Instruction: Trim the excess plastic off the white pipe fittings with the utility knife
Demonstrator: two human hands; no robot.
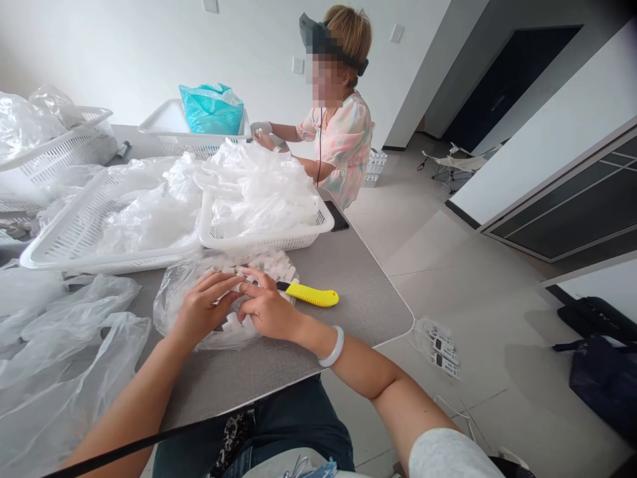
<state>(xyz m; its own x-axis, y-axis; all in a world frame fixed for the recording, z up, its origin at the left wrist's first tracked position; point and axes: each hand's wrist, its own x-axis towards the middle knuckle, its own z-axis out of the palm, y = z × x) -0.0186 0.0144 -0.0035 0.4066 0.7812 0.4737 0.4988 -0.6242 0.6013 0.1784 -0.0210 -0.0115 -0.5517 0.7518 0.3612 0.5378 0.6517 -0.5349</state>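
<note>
Both my hands meet over a clear plastic bag [174,292] that lies on the table with several small white pieces [279,264] on it. My left hand [206,307] has its fingers bent and pressed together around a small white piece. Against it, my right hand [269,307] pinches at the same spot with thumb and index finger. The piece between them is mostly covered by the fingers. More white pieces [231,323] lie below my hands. Just right of my right hand rests a yellow-handled utility knife [312,295], its dark front end partly hidden.
White plastic baskets [266,240] filled with clear bags stand behind my hands. Loose plastic bags [64,372] cover the table's left side. A phone [337,216] lies near the right edge. Across the table a person [338,139] works beside a basket holding a turquoise bag [212,109].
</note>
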